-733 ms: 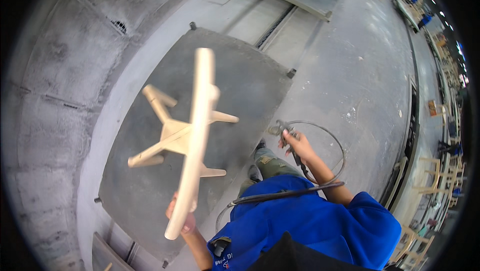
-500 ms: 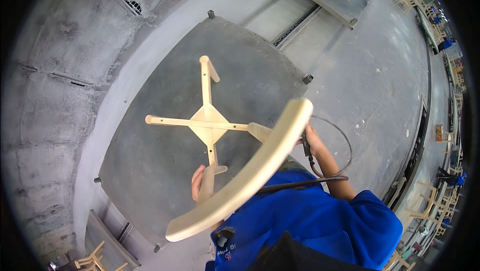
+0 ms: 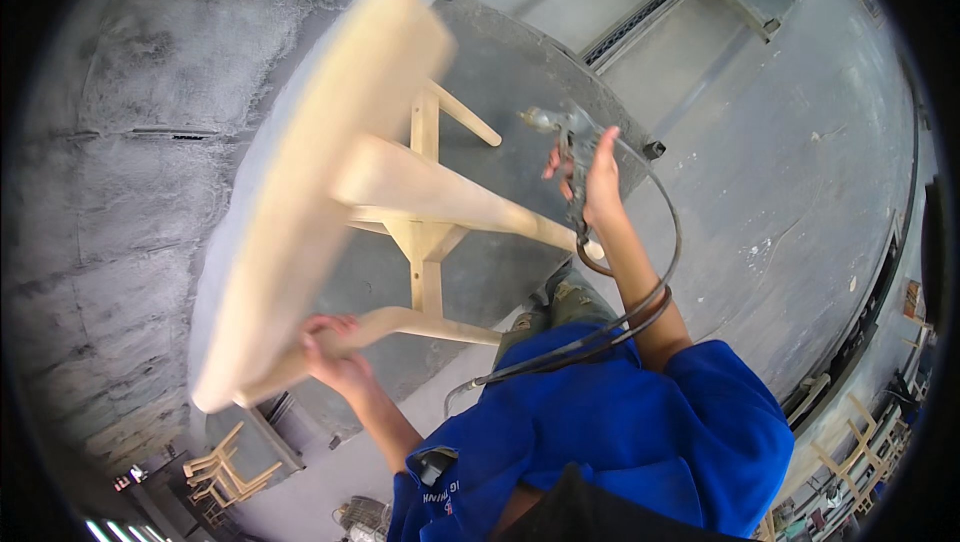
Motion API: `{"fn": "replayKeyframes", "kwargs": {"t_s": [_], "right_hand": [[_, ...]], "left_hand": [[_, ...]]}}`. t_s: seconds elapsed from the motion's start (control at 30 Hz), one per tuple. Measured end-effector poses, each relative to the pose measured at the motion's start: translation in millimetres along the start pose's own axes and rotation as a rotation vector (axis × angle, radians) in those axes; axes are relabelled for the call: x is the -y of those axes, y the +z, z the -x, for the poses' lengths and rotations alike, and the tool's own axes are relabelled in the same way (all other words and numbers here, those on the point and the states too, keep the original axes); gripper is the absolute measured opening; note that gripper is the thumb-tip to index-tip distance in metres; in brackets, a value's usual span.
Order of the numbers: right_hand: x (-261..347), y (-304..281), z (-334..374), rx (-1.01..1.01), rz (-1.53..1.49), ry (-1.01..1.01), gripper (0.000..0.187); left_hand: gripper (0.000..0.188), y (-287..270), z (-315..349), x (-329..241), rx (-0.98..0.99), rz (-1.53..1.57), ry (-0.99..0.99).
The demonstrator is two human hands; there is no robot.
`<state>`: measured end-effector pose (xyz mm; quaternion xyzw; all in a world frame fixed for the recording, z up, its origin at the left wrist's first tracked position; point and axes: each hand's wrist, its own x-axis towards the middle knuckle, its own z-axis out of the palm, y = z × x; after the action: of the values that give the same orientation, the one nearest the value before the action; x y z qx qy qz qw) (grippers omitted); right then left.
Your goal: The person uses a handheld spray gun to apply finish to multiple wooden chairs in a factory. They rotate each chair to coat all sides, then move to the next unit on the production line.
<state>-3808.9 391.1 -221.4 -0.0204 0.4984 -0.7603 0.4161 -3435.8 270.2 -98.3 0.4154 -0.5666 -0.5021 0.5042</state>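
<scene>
A pale wooden chair frame (image 3: 428,242) without a seat is tilted in front of me, with legs joined by a cross-shaped brace. Its broad curved backrest (image 3: 315,172), smeared by motion, is at the left. My left hand (image 3: 342,364) is closed around a bent chair post near the lower end of that backrest. To the right of the frame, my right hand (image 3: 602,187) grips a metal spray gun (image 3: 575,132) with its nozzle toward the left. A thin dark hose (image 3: 672,217) loops from the gun around my right forearm.
The frame is over a dark grey square platform (image 3: 510,77) with small corner blocks. A stained grey wall (image 3: 150,212) rises at the left. More wooden chairs (image 3: 232,467) stand at the lower left, others along the right edge. A fan (image 3: 362,517) is at the bottom.
The chair frame has turned and tilted, its backrest swinging from the near right to the left. My left hand moved left with it. The spray gun came up and now shows fully.
</scene>
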Motion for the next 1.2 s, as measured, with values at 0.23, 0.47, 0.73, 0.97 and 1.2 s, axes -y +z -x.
{"fn": "replayKeyframes", "kwargs": {"t_s": [0.23, 0.47, 0.73, 0.97, 1.2], "right_hand": [[-58.5, -14.3, -58.7, -0.255, 0.073, 0.164, 0.081], [-117.8, -83.2, -2.1, -0.428, 0.257, 0.182, 0.076], [-179.8, -99.5, 88.9, -0.426, 0.727, 0.41, 0.069], [-259.3, 107.2, 63.8, 0.01, 0.405, 0.298, 0.075], [-338.8, 285.9, -22.2, 0.019, -0.168, 0.264, 0.079]], "left_hand": [[0.057, 16.0, -147.0, -32.8, -0.265, 0.019, -0.165], [0.073, -28.3, -165.8, 75.1, -0.122, -0.602, -0.065], [0.032, -73.6, 36.9, 219.8, -0.171, -0.31, -0.476], [0.026, -98.6, -39.1, 194.8, -0.183, -0.262, -0.513], [0.026, -108.0, -71.4, 192.9, -0.111, -0.219, -0.566]]}}
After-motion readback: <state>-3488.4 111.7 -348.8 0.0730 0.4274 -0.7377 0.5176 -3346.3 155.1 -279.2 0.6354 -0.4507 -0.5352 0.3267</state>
